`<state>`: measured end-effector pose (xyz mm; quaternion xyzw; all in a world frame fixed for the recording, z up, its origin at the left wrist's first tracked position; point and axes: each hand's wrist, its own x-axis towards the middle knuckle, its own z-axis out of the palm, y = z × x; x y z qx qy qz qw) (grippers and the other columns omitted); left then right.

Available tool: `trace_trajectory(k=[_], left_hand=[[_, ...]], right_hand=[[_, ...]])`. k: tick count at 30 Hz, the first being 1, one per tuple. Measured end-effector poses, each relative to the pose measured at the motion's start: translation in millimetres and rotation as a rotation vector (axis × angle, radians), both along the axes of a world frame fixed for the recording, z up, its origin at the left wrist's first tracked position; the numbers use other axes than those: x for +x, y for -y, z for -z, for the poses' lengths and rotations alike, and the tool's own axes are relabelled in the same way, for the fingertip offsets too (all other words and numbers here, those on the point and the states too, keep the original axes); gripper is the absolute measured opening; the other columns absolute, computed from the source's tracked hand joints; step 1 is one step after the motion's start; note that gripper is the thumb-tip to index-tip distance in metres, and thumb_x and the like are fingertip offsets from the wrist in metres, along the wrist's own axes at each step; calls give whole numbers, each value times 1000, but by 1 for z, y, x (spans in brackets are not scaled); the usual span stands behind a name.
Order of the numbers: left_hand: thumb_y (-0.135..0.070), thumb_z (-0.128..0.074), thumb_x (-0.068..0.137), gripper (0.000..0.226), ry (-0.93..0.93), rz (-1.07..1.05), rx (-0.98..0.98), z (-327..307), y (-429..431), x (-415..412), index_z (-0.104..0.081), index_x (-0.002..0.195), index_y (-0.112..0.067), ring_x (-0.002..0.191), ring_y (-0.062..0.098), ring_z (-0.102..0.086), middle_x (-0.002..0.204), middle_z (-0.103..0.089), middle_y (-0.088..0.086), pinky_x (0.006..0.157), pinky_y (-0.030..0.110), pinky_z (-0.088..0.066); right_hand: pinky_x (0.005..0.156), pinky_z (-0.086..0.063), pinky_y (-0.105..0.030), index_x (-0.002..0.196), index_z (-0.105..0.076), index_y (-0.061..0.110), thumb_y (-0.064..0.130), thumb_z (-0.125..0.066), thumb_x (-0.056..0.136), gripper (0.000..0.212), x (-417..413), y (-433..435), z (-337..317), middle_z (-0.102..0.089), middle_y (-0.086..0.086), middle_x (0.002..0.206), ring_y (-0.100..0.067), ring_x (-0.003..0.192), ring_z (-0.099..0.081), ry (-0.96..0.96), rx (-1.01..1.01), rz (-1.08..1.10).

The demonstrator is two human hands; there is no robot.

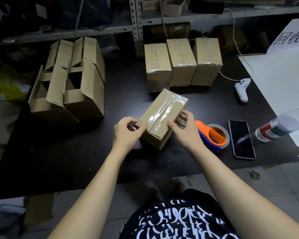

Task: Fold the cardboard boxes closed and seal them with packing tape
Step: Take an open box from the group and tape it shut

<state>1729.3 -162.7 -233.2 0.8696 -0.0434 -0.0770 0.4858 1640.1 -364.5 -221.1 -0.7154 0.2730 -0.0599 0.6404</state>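
- The cardboard box point(162, 116), a brown corrugated rectangular block, sits tilted at the middle of the matte black table point(76, 152). Its flaps are shut, with a glossy, wrinkled strip of clear tape along the centre seam.
- The left hand point(128, 131) grips the near left corner, thumb on top and fingers curled round the side.
- The right hand point(185, 130) grips the near right edge, thumb pressed on the top face and fingers wrapped round the side.
- Just right of it lies an orange-and-blue tape dispenser point(212, 133), then a dark, shiny phone point(241, 138).
- Three sealed boxes point(181, 64) stand behind; open-flapped boxes point(67, 83) stand far left.
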Motion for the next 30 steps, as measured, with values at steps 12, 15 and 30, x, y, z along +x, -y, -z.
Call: trace_trajectory(k=[12,15,30], left_hand=[[-47,-87,74,47,26,-82,74,-20,43,-51,-55,61,-15,53,10,-45,53,-49,-9,54,26,-36],[-47,-84,75,44,124,-102,189,-30,56,-54,-56,62,-15,59,17,-54,57,-55,-6,57,28,-39],[-29,-62,104,30,63,426,-55,-110,134,-29,-67,133,-21,107,5,-63,116,-69,-5,80,7,-45]], right_hand=[[64,-41,-30,94,-65,5,30,-73,87,27,-52,65,41,-68,-16,96,-37,88,-65,-531,-821,132],[73,-48,-35,111,-63,9,41,-75,91,40,-58,75,39,-67,-11,101,-34,101,-67,-598,-904,-65],[72,-46,-41,102,-50,15,37,-67,96,29,-63,96,1,-64,0,91,-25,82,-60,-67,-369,-143]])
